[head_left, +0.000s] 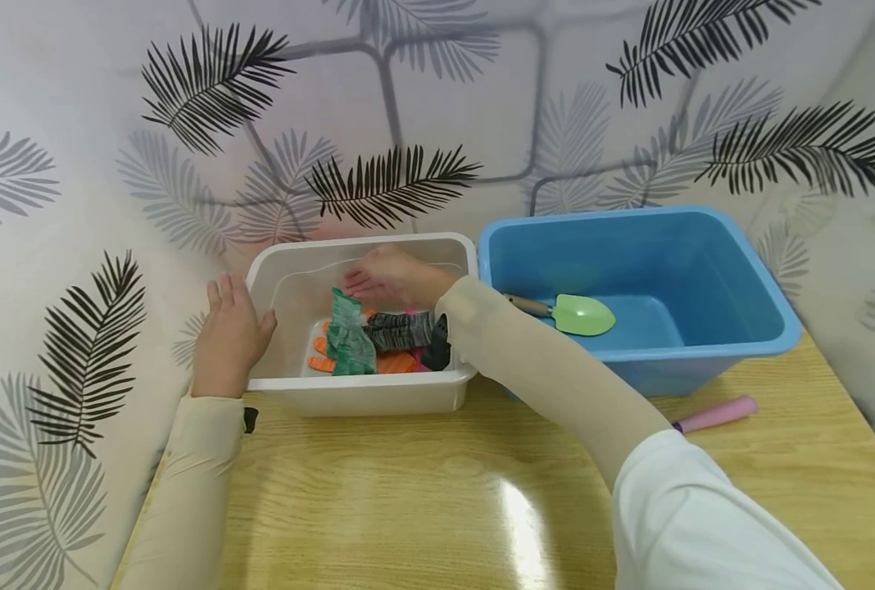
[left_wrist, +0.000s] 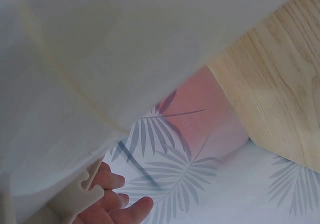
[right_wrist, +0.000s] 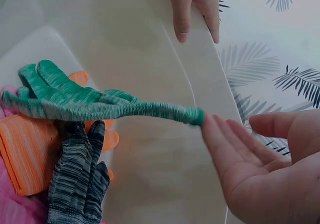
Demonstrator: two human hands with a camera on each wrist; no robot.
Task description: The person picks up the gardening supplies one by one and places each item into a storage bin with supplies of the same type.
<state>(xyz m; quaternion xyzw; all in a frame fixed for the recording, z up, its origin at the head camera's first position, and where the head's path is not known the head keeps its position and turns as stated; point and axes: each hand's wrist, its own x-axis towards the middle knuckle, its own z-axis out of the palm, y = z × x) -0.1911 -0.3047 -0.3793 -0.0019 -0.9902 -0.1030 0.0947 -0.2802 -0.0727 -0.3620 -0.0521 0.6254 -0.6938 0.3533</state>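
Observation:
A white plastic bin point(head_left: 378, 396) holds a small pile of knit gloves. My right hand point(head_left: 389, 274) is inside it, over the green glove point(head_left: 352, 340). Seen from the right wrist, straight fingertips touch the cuff of that green glove point(right_wrist: 75, 106), and the thumb stands apart. The cuff is raised toward the fingers while the glove's fingers lie on the pile. Under and beside it are an orange glove point(right_wrist: 30, 154), a grey-black striped glove point(right_wrist: 77, 176) and pink fabric point(right_wrist: 22, 204). My left hand point(head_left: 229, 332) rests on the bin's left rim, its fingers extended outside.
Right beside the bin stands a blue tub point(head_left: 765, 344) with a green hand trowel point(head_left: 583, 315) in it. A pink handle point(head_left: 719, 415) lies on the wooden table point(head_left: 378, 492) in front of the tub, partly behind my right arm. Patterned cloth point(head_left: 437, 106) hangs behind.

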